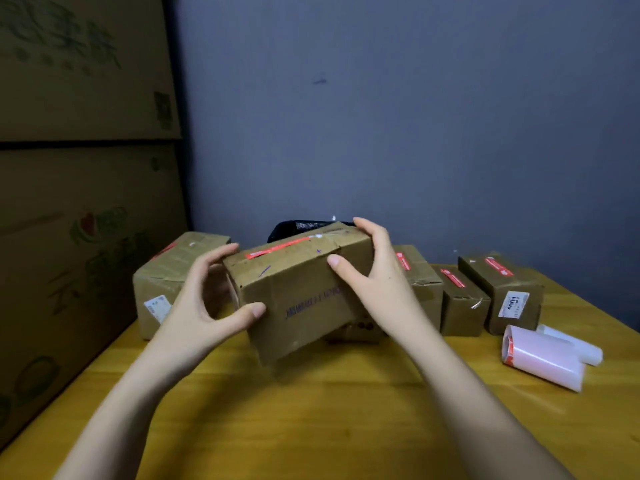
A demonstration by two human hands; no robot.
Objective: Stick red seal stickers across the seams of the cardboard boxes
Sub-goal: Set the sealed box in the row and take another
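Two bare hands hold a cardboard box [298, 292] tilted above a yellow wooden table [311, 410]. The left hand [204, 299] and right hand [367, 271] each curl fingers and thumb around an end. A red seal sticker [280, 248] already crosses its top seam. The tilted box could slip, and rubbing fingers might lift the sticker.

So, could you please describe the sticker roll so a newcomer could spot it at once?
Start at the yellow wooden table and go to its right edge. In front of the rightmost cardboard box lies the sticker roll, the only pale pink cylinder among brown boxes.
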